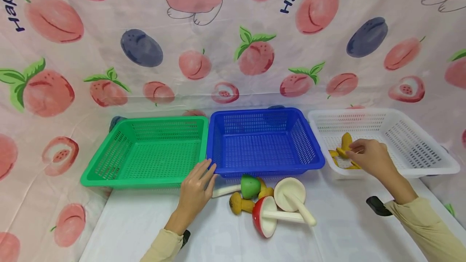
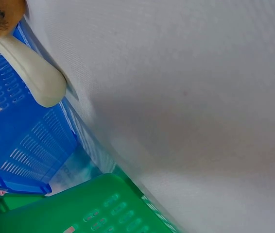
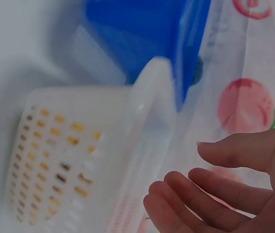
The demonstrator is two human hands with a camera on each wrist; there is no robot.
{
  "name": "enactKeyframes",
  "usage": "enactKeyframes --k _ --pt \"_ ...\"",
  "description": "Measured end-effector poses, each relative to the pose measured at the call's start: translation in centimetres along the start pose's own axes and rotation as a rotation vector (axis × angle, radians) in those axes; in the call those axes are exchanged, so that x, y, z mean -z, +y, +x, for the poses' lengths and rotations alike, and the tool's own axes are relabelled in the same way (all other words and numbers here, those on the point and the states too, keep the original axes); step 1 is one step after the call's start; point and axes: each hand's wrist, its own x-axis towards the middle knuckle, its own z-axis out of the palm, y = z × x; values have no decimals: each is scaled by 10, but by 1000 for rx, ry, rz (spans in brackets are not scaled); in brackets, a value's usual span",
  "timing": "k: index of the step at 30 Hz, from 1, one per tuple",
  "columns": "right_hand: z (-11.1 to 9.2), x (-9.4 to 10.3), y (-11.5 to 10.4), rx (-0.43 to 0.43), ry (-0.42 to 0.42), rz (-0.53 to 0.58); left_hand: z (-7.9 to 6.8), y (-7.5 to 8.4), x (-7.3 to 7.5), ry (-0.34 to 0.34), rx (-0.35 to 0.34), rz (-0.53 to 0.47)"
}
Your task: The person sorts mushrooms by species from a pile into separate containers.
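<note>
Head view | right hand (image 1: 373, 157) grip: loose fingers, nothing held, over white basket (image 1: 433, 170) | yellow mushrooms (image 1: 346, 140): inside it | left hand (image 1: 195, 191) grip: straight fingers, empty, by blue basket (image 1: 269, 170) | might go wrong: red mushroom (image 1: 271, 215) and cream mushroom (image 1: 290, 194) overlap, so grabbing one could roll the other

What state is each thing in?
Rectangular green plastic basket: upright
Rectangular blue plastic basket: upright
Rectangular white plastic basket: upright, holding stubby yellow mushrooms
Red-capped toy mushroom, pale stem: lying sideways
Green-capped toy mushroom, pale stem: lying sideways
Cream toy mushroom: cap underside up
Yellow mushroom outside: lying sideways
Left grip: holding nothing
Right grip: fingers bent, holding nothing
</note>
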Motion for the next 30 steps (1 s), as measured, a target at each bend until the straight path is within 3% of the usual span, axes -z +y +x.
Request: enactKeyframes --k 9,16,30 --pt "-8 2 -45 130 9 74 1 1 1 -3 3 2" --pt "-15 -3 -76 152 -49 123 1 1 1 -6 7 -1" --pt "-27 -30 -116 275 -135 187 0 1 0 3 0 6"
